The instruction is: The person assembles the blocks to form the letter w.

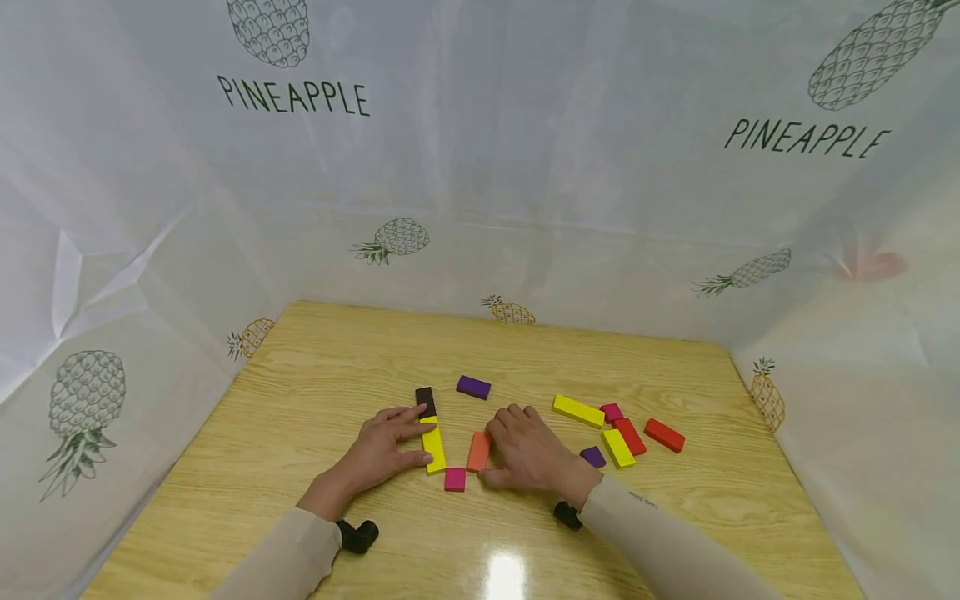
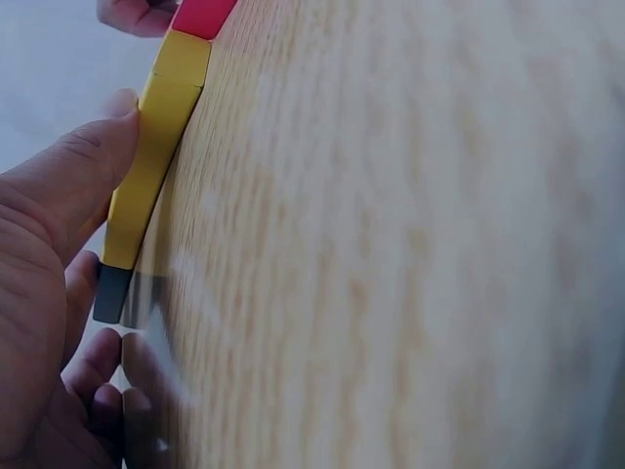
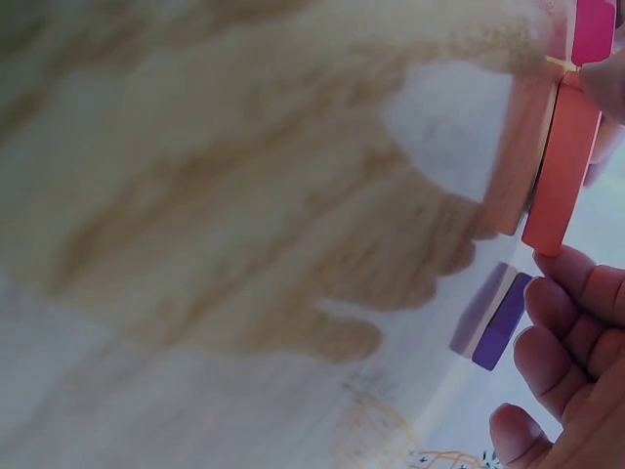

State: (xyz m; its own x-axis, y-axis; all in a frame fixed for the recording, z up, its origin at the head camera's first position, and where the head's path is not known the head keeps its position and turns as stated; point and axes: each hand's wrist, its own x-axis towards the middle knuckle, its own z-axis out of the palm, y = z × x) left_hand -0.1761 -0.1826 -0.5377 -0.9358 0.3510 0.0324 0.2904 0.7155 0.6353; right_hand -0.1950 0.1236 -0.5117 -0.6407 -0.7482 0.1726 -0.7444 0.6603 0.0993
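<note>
White glare on the tabletop (image 1: pixel 465 533), wrist views hazy

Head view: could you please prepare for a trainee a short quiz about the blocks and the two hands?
1. What colour is the block at the far end of the yellow block that the left hand touches?
2. True or false: the right hand grips a yellow block.
3. Which of these is closest to the near end of the left hand's yellow block?
A) a purple block
B) the pink block
C) a red block

Key:
1. Black; the black block sits there.
2. False; it holds the orange block.
3. B.
</note>
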